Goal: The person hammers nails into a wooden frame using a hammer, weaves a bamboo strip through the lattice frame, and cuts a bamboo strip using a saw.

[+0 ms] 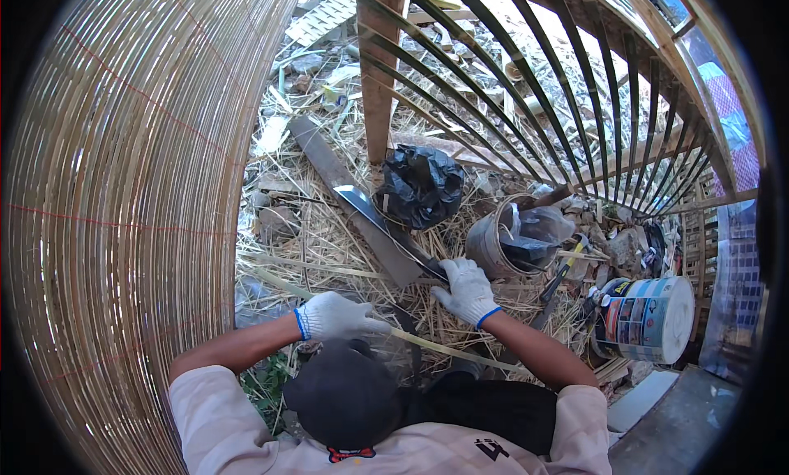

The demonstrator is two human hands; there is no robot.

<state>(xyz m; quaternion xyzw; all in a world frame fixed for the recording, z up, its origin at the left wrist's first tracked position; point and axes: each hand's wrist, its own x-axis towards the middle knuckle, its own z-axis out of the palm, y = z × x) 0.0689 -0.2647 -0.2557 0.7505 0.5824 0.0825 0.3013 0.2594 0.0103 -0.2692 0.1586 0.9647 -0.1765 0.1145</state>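
Note:
My left hand (335,316), in a white knit glove with a blue cuff, is closed around a long pale bamboo strip (452,349). The strip slants across in front of me, one end at the upper left, the other running down past my right forearm. My right hand (466,292), gloved the same way, grips the dark handle end of a large knife (362,204). Its long blade points away to the upper left, lying over a flat dark wooden board (316,150). My fingers partly hide the handle.
Bamboo shavings (320,245) cover the ground. Beyond the knife sit a black plastic bag (421,186) and a bucket (486,243) with plastic in it. A hammer (567,265) and a tipped paint bucket (645,319) are rightward. A bamboo screen (131,187) walls the left; a slatted frame (592,89) leans above.

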